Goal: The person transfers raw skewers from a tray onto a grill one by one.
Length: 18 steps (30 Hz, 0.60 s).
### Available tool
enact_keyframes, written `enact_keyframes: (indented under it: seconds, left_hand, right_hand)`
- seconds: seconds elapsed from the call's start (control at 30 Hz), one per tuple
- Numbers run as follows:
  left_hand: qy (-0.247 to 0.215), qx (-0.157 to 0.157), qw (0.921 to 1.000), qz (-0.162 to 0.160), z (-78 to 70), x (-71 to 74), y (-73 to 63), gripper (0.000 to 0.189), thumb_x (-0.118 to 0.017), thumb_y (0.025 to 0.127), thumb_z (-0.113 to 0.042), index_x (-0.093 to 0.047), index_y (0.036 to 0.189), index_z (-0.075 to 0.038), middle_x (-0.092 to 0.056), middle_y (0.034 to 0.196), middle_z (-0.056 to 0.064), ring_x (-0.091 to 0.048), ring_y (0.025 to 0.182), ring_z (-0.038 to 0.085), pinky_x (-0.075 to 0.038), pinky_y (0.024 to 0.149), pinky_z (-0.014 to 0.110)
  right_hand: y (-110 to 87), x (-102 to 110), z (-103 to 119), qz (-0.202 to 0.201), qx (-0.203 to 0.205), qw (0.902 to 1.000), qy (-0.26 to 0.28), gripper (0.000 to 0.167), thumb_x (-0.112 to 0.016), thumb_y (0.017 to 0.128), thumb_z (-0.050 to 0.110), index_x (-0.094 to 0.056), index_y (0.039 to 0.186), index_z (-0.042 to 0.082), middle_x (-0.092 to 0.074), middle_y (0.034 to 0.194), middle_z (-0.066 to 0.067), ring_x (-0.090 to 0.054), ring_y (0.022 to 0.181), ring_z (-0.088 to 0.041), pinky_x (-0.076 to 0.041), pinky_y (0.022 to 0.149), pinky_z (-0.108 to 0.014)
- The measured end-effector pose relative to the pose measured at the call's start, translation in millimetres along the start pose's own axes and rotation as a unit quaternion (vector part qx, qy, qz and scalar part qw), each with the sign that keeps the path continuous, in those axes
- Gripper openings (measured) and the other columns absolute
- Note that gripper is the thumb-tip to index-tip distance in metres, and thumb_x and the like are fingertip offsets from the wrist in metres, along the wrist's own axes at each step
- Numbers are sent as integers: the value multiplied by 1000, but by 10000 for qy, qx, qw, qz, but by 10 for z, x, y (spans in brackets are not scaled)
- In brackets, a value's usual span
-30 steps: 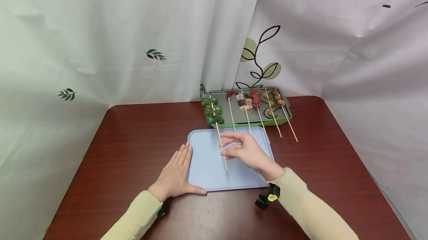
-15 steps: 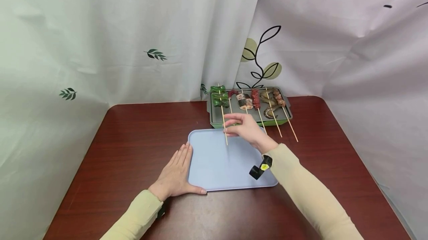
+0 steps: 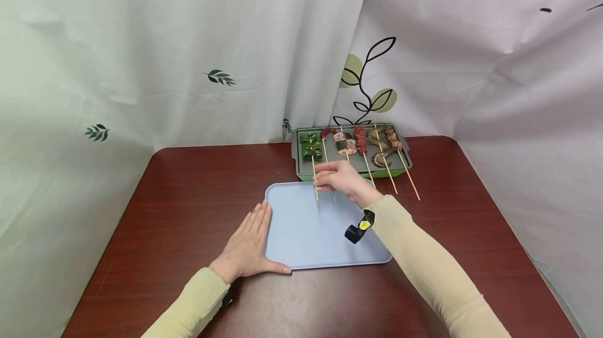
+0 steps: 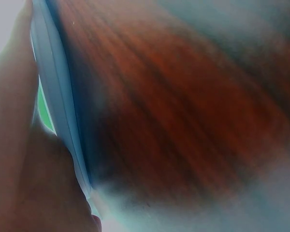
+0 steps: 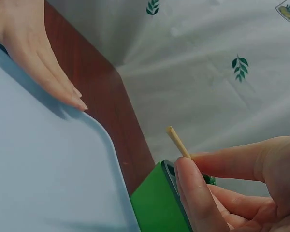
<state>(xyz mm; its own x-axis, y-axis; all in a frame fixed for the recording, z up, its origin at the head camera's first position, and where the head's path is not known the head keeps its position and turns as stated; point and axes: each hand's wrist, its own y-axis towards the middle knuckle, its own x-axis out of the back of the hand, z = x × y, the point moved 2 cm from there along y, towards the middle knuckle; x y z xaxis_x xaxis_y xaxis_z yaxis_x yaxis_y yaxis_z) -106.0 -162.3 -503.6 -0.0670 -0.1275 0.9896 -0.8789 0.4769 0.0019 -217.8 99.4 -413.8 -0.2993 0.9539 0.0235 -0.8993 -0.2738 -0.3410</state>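
Observation:
My right hand [image 3: 340, 178] pinches the wooden stick of a green pepper skewer [image 3: 311, 146] between thumb and fingers. The pepper pieces lie at the left end of the grey grill pan [image 3: 330, 166], and the stick end points back over the blue tray [image 3: 306, 228]. In the right wrist view the stick's blunt end [image 5: 178, 141] pokes out past the fingertips. My left hand [image 3: 247, 246] lies with straight fingers along the tray's left edge, its thumb at the front left corner. The left wrist view shows the tray's edge [image 4: 63, 92] close beside that hand.
Right of the peppers, the pan bears a dark red curled piece [image 3: 327, 133], a fish skewer [image 3: 345, 143], a red meat skewer [image 3: 360, 140], a shrimp skewer [image 3: 380, 149] and another meat skewer [image 3: 393, 138]. Their sticks overhang the front. A white curtain [image 3: 235, 40] hangs behind the table [image 3: 188, 186].
My right hand has moved forward with the pepper skewer, from over the tray to the pan's left end, then lowered the peppers there. My left hand has stayed put.

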Motion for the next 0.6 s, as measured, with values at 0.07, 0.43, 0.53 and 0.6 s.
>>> enact_keyframes:
  seconds: [0.07, 0.43, 0.53, 0.6]
  left_hand:
    - [1, -2, 10000, -5, -1, 0, 0, 152, -46, 60, -103, -11, 160, 6, -7, 167, 22, -9, 154, 32, -15, 122, 45]
    - [-41, 2, 10000, -26, -4, -10, -13, 151, -46, 60, -103, -12, 160, 5, -7, 168, 21, -9, 154, 32, -16, 122, 46]
    - [-25, -14, 10000, -67, -3, -15, -9, 152, -46, 60, -103, -13, 160, 6, -8, 167, 21, -10, 154, 32, -17, 122, 46]
    - [-29, -29, 9999, -94, -4, -12, -6, 152, -46, 60, -103, -13, 160, 6, -8, 167, 22, -10, 154, 33, -18, 122, 47]
  right_hand:
    - [-2, -6, 0, -17, 7, 10000, -19, 49, -64, 93, -13, -53, 140, -9, -61, 126, -34, -72, 88, -20, -59, 82, -32]
    - [-69, -23, -25, -197, 226, 9980, -549, 49, -66, 90, -12, -56, 138, -9, -66, 113, -28, -71, 82, -18, -60, 78, -32]
    - [-86, -26, -40, -181, 250, 9977, -602, 51, -68, 89, -12, -56, 139, -8, -66, 114, -28, -71, 84, -19, -60, 79, -33]
    - [-88, -25, -54, -168, 264, 9974, -653, 52, -69, 89, -12, -56, 139, -8, -66, 114, -26, -71, 85, -20, -60, 80, -34]
